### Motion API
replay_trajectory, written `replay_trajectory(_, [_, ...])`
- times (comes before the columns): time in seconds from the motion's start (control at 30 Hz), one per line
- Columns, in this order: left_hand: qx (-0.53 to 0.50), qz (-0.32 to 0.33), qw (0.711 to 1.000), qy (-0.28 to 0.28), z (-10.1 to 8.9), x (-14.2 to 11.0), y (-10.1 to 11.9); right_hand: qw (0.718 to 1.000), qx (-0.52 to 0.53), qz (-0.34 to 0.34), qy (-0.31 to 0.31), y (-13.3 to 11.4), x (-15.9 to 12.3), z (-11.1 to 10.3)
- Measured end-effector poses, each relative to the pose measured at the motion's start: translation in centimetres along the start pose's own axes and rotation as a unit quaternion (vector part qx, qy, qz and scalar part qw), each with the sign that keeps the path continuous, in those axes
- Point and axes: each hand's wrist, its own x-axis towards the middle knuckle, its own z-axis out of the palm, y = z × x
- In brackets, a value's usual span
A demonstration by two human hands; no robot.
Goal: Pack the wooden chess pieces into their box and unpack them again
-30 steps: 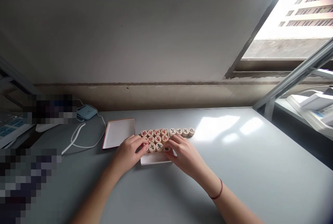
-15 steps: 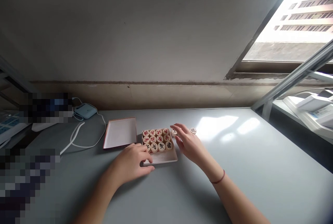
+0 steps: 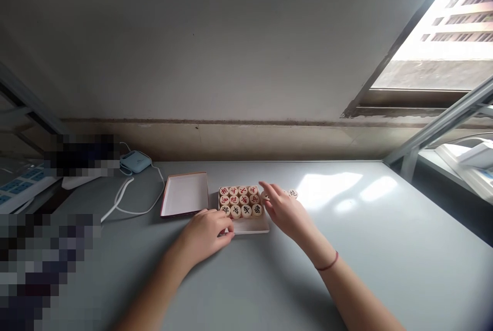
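Note:
A shallow white box (image 3: 250,227) lies on the grey table (image 3: 346,249), with several round wooden chess pieces (image 3: 241,200) packed in rows in its far half. My left hand (image 3: 206,233) rests on the box's near left corner, its fingers curled against the edge. My right hand (image 3: 285,210) reaches just right of the box, fingers stretched out over a short row of loose pieces (image 3: 292,194) on the table. It covers most of that row. A thin red cord circles my right wrist.
The box's lid (image 3: 185,200) lies open side up to the left of the box. Behind it a white cable (image 3: 127,202) runs to a small blue device (image 3: 134,161). A wall stands at the table's far edge, with a window at the right.
My right hand left the pieces in the box and moved right over the loose row. My left hand slid back to the box's near left corner.

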Motion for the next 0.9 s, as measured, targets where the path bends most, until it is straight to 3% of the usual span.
replay_trajectory(0.1, [0.001, 0.0, 1.0, 0.01, 0.3, 0.2, 0.2, 0.995, 0.062, 0.014, 0.071, -0.3, -0.3, -0.9])
replay_trajectory(0.2, [-0.028, 0.017, 0.997, 0.075, 0.5, 0.2, 0.2, 0.98, 0.179, 0.009, 0.089, -1.9, -0.6, -2.2])
replay_trajectory(0.37, [-0.092, 0.061, 0.969, 0.222, 0.6, 0.0, 0.0, 0.926, 0.377, 0.01, -0.02, -5.5, -0.3, -3.9])
replay_trajectory(0.47, [-0.112, 0.07, 0.956, 0.26, 0.8, -0.1, -0.3, 0.897, 0.437, 0.02, -0.063, -6.2, -0.1, -3.5])
replay_trajectory(0.67, [-0.107, 0.053, 0.967, 0.226, 0.6, -0.3, -0.8, 0.856, 0.505, 0.077, -0.08, -5.0, -0.3, -1.8])
replay_trajectory(0.9, [-0.098, 0.025, 0.986, 0.133, 0.2, -0.3, -1.3, 0.858, 0.495, 0.113, -0.076, -3.8, -0.7, -1.6])
